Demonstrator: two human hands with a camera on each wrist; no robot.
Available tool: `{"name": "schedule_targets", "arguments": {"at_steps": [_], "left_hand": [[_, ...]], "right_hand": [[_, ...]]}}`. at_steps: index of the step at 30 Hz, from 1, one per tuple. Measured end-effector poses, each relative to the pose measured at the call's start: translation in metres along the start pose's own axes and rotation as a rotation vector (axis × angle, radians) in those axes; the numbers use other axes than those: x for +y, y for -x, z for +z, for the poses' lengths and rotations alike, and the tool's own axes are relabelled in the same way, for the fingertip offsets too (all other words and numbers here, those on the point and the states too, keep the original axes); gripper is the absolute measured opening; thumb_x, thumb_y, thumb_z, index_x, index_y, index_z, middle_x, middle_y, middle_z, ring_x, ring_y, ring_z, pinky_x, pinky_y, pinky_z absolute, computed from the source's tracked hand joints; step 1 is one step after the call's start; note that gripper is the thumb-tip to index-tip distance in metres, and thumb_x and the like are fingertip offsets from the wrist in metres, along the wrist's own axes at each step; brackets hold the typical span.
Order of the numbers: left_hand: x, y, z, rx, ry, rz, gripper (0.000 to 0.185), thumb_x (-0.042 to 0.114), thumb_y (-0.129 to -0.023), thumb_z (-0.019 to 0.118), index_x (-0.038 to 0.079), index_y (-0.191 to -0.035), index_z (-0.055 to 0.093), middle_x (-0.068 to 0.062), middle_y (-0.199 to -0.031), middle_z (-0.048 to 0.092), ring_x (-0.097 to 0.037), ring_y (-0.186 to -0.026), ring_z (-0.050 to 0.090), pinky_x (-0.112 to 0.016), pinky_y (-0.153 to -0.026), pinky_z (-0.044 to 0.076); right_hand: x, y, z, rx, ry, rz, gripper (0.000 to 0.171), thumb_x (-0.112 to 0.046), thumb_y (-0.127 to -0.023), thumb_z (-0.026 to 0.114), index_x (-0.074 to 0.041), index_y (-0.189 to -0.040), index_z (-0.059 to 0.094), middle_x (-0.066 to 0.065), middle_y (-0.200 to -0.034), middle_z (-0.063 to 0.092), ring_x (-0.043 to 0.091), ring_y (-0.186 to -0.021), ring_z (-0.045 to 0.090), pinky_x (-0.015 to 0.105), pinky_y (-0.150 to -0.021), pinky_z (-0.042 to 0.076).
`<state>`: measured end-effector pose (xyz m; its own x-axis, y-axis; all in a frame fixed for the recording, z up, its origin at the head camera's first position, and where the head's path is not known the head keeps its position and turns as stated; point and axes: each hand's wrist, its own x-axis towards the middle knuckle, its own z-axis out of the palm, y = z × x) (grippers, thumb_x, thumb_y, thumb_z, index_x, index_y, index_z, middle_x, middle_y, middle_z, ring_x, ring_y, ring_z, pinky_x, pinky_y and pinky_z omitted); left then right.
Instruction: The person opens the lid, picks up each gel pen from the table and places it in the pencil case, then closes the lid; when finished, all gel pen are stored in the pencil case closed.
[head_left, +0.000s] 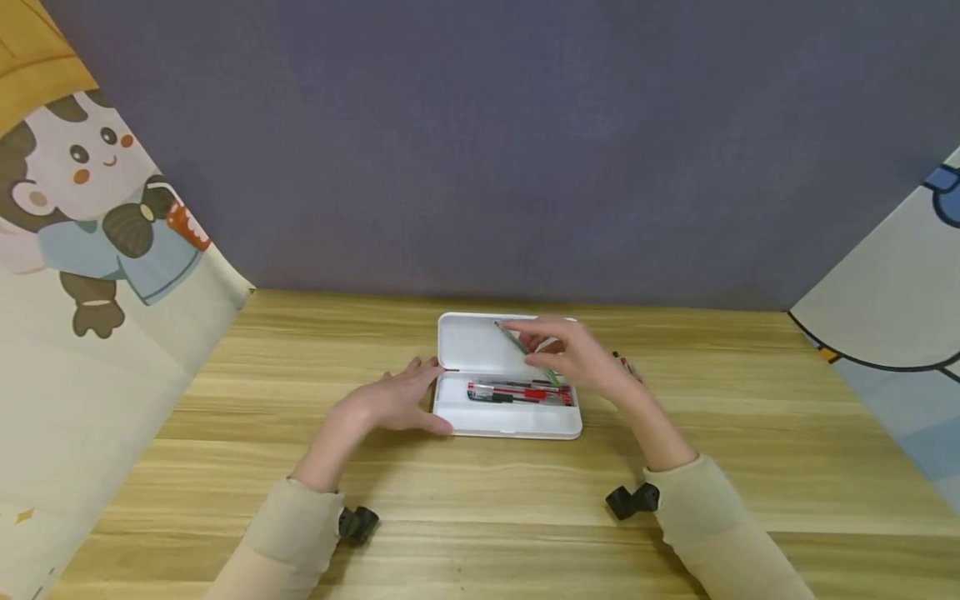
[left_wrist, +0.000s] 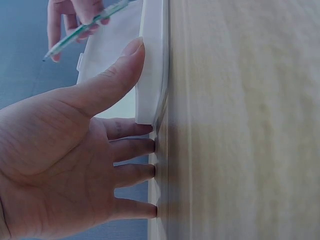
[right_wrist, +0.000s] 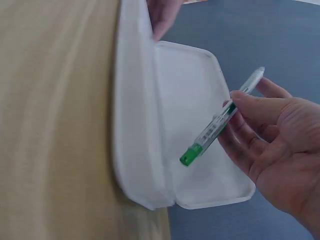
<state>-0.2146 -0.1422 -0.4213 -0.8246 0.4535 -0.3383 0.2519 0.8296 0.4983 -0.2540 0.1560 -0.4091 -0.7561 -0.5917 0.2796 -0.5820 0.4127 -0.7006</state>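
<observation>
The white case [head_left: 510,375] lies open on the wooden surface [head_left: 750,433], lid up toward the wall. The right hand [head_left: 581,357] pinches a green pen [head_left: 525,350] between thumb and fingers and holds it slanted above the case, not yet touching the tray. The left hand [head_left: 397,400] rests flat with straight fingers against the case's left end, thumb on its rim, steadying it. Several red and black pens [head_left: 521,392] already lie side by side in the tray, so filling appears well begun; the green pen seems next to go in. One more pen [head_left: 624,364] lies on the surface just right of the case, partly hidden by the right hand. Nothing blocks the tray. Cartoon-printed cloths [head_left: 90,250] hang at both sides.
</observation>
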Motion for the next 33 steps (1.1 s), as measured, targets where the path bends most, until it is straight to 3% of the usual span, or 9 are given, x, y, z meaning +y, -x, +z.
{"name": "schedule_targets", "arguments": {"at_steps": [5, 10, 16, 24, 33], "left_hand": [[0.001, -0.002, 0.0, 0.001, -0.008, -0.003, 0.103, 0.047, -0.087, 0.08, 0.007, -0.163, 0.024, -0.02, -0.173, 0.013, -0.042, -0.161, 0.008, -0.071, -0.127, 0.01], [0.001, -0.003, -0.001, 0.004, -0.013, -0.007, 0.103, 0.048, -0.087, 0.079, 0.007, -0.163, 0.024, -0.019, -0.173, 0.014, -0.041, -0.161, 0.009, -0.071, -0.127, 0.011], [0.002, -0.004, -0.001, 0.006, -0.009, -0.009, 0.101, 0.047, -0.087, 0.079, 0.007, -0.163, 0.025, -0.019, -0.173, 0.015, -0.041, -0.161, 0.009, -0.07, -0.127, 0.012], [0.001, -0.003, -0.001, 0.005, 0.002, 0.007, 0.1, 0.045, -0.088, 0.079, 0.005, -0.162, 0.025, -0.021, -0.173, 0.014, -0.042, -0.161, 0.009, -0.072, -0.127, 0.011], [0.001, 0.002, -0.002, 0.0, -0.002, 0.01, 0.101, 0.044, -0.088, 0.079, 0.004, -0.162, 0.025, -0.021, -0.173, 0.014, -0.042, -0.161, 0.009, -0.071, -0.127, 0.011]], "right_hand": [[0.003, 0.001, 0.009, -0.095, 0.085, -0.021, 0.055, 0.004, -0.091, 0.072, -0.016, -0.141, 0.064, 0.006, -0.108, 0.072, 0.017, -0.097, 0.066, 0.032, -0.084, 0.062], [0.006, 0.002, 0.014, -0.157, 0.157, -0.023, 0.052, 0.003, -0.092, 0.071, -0.02, -0.139, 0.067, 0.002, -0.106, 0.072, 0.012, -0.084, 0.057, 0.027, -0.071, 0.055], [0.006, 0.0, 0.017, -0.174, 0.19, 0.011, 0.051, 0.006, -0.09, 0.072, -0.015, -0.137, 0.068, 0.004, -0.109, 0.074, 0.015, -0.095, 0.068, 0.025, -0.078, 0.058], [0.006, 0.004, 0.016, -0.132, 0.165, 0.006, 0.051, 0.011, -0.09, 0.069, -0.005, -0.138, 0.065, 0.012, -0.106, 0.074, 0.023, -0.098, 0.071, 0.034, -0.085, 0.063], [0.003, 0.026, -0.008, -0.041, 0.151, 0.072, 0.048, 0.002, -0.094, 0.07, -0.011, -0.14, 0.065, 0.01, -0.11, 0.074, 0.02, -0.1, 0.071, 0.036, -0.087, 0.063]]}}
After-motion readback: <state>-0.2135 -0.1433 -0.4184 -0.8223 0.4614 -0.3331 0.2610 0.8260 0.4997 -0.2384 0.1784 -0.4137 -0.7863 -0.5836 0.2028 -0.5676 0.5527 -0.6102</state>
